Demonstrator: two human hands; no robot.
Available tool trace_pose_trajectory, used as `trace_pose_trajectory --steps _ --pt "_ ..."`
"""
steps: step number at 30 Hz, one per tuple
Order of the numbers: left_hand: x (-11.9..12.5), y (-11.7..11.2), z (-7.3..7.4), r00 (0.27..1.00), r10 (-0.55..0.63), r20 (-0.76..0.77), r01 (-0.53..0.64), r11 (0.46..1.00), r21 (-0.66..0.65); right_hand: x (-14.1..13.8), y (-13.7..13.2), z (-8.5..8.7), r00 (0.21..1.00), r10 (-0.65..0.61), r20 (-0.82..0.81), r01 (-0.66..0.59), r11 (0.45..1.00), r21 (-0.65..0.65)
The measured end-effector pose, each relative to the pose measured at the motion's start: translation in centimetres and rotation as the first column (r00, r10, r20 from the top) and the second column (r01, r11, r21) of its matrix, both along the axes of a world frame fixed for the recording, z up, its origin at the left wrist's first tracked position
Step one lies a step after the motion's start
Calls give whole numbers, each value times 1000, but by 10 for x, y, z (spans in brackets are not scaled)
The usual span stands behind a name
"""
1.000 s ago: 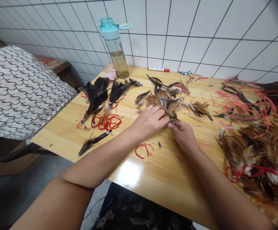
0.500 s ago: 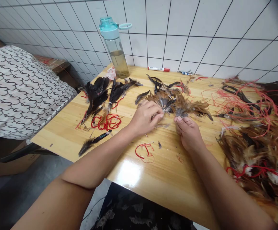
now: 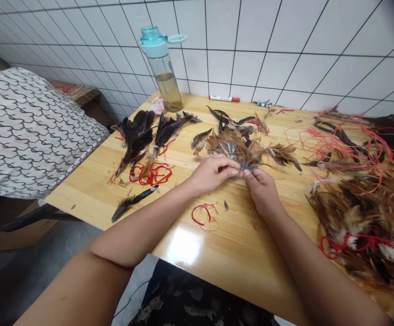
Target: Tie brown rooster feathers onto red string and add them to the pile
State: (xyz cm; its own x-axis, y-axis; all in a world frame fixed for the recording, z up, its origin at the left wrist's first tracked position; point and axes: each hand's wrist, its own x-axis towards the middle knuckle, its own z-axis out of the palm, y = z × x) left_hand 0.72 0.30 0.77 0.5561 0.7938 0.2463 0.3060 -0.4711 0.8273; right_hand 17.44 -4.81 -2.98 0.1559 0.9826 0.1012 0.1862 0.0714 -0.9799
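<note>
My right hand [image 3: 262, 188] pinches brown feathers [image 3: 250, 158] | left hand [image 3: 211, 174] curled beside, its hold unclear | I'd press lightly, keeping ends even

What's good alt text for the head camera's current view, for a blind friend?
A person's left hand and right hand meet at the base of a brown feather bunch over a wooden table. Black feathers and red cord lie to the left, a brown feather pile to the right, and a water bottle stands behind.
</note>
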Motion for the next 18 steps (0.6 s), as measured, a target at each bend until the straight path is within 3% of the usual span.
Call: trace_pose_trajectory --steps 6,12,18 --pt "6 0 -8 998 -39 43 41 998 -55 -1 2 -1 986 44 163 -57 995 77" --pt "9 0 -14 985 -43 165 79 972 -220 -3 2 -2 971 49 232 -73 993 98" --pt "12 -3 -15 970 -31 241 104 950 -295 -5 -1 -4 953 53 297 -90 990 111"
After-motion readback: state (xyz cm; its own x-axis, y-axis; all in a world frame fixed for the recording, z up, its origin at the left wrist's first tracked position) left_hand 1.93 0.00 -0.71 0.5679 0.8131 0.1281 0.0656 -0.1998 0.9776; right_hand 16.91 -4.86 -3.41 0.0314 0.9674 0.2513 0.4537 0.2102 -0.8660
